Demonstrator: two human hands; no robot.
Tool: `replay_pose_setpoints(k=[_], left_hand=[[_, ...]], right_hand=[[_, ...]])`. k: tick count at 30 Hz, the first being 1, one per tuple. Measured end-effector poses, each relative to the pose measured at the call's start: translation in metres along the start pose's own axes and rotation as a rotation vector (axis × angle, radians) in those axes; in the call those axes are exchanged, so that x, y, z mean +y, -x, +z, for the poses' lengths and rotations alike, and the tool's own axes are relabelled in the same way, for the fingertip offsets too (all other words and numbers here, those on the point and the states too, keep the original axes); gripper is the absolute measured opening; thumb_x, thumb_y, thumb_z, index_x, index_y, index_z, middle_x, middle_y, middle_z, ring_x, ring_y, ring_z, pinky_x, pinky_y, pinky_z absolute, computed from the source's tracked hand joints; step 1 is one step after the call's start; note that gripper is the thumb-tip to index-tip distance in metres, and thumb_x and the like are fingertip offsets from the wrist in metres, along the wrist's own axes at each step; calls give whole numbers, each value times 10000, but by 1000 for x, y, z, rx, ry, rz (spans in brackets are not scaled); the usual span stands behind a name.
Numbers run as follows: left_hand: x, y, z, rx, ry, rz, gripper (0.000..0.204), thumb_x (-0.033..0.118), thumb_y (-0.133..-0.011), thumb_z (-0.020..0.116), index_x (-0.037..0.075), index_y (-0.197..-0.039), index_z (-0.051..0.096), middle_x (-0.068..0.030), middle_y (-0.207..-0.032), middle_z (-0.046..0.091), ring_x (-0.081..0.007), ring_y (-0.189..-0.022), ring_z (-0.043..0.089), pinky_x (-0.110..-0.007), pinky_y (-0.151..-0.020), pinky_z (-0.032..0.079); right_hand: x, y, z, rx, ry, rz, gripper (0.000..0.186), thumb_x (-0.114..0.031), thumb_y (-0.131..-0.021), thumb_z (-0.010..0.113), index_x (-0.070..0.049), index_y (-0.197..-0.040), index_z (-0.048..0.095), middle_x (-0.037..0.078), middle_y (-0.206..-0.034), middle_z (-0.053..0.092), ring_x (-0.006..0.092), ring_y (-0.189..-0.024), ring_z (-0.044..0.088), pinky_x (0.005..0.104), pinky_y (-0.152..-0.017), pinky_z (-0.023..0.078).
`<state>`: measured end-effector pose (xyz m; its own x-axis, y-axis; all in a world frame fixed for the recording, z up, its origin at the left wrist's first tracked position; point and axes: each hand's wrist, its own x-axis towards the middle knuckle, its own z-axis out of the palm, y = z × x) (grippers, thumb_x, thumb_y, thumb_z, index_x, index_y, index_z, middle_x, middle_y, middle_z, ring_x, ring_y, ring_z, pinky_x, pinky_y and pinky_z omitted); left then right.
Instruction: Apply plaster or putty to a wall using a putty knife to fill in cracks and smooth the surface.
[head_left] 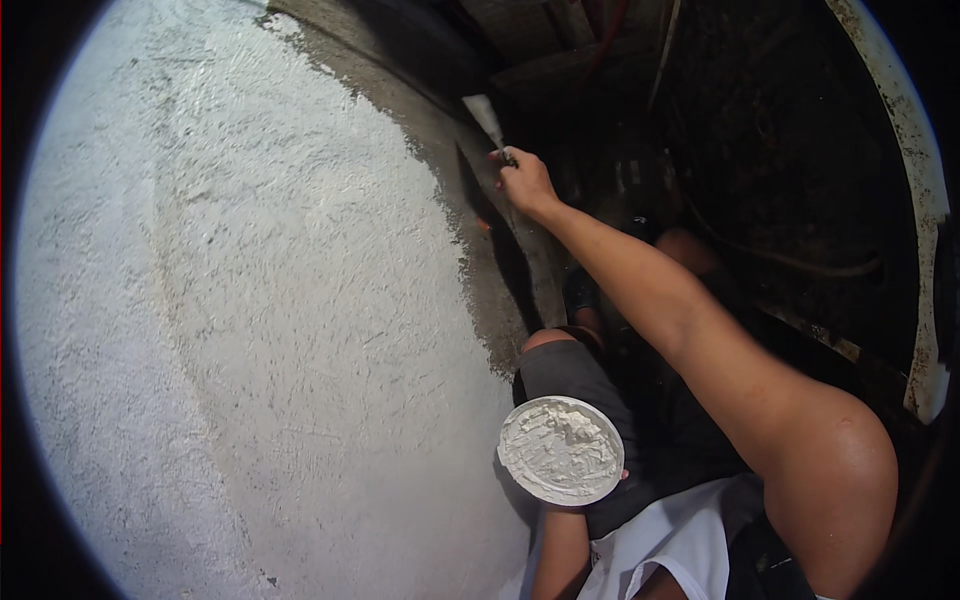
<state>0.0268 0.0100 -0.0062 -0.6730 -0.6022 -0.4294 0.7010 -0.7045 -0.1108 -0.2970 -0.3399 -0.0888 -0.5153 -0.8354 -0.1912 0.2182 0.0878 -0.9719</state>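
My right hand (525,178) grips the dark handle of a flat tool (483,117) with a white-coated head, a brush or scraper; I cannot tell which. It is raised beside the grey, uncoated edge of the wall (448,180). Much of the wall's surface to my left carries rough white coating (270,300). My left hand (622,474) holds a round white container (560,450) of thick white paste over my thigh; most of that hand is hidden under it.
My bent legs (560,370) are in a dark, narrow space beside the wall. Dark boards (545,70) and a curved hose (820,265) lie beyond my right hand. A pale, speckled curved edge (915,180) runs along the far right.
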Motion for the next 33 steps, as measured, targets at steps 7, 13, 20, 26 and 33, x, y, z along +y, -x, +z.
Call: replay_pose_setpoints(k=[7, 13, 20, 26, 33], left_hand=[[-10, -5, -1, -99, 65, -45, 1043, 860, -901, 502, 235, -1702, 270, -85, -1746, 308, -455, -1577, 300, -845, -1134, 307], [-14, -3, 10, -75, 55, 73, 1010, 874, -918, 442, 271, -1706, 252, -91, -1757, 272, -501, -1567, 290, -932, -1022, 318], [-19, -5, 33, -117, 39, 96, 995, 894, -935, 344, 279, -1710, 241, -95, -1766, 254, -494, -1584, 261, -920, -1064, 279], [-22, 0, 34, -187, 150, 104, 922, 826, -1001, 299, 229, -1703, 270, -113, -1763, 267, -480, -1595, 248, -875, -1139, 234], [-32, -7, 62, -284, -218, 101, 849, 764, -1020, 364, 215, -1667, 363, -120, -1713, 369, -439, -1565, 333, -800, -1191, 255]], right_hand=[[-18, -5, -31, -322, -706, 401, 396, -141, -789, 461, -2, -1122, 624, 136, -782, 682, 177, -538, 519, 397, -653, 499], [-46, 23, -50, -333, -673, 480, 183, -139, -799, 519, -90, -961, 589, 116, -775, 685, 174, -524, 529, 386, -623, 491], [-87, 81, -84, -324, 2, 292, 112, -189, -961, 594, -78, -956, 577, 96, -750, 645, 176, -503, 578, 364, -455, 505], [-75, 161, -132, -261, 211, 183, 146, -201, -955, 618, -58, -980, 607, 20, -697, 576, 141, -497, 545, 347, -426, 484], [-111, 276, -179, -312, 215, -72, 193, -138, -1025, 568, -31, -1138, 682, -4, -736, 588, 69, -633, 549, 274, -582, 444]])
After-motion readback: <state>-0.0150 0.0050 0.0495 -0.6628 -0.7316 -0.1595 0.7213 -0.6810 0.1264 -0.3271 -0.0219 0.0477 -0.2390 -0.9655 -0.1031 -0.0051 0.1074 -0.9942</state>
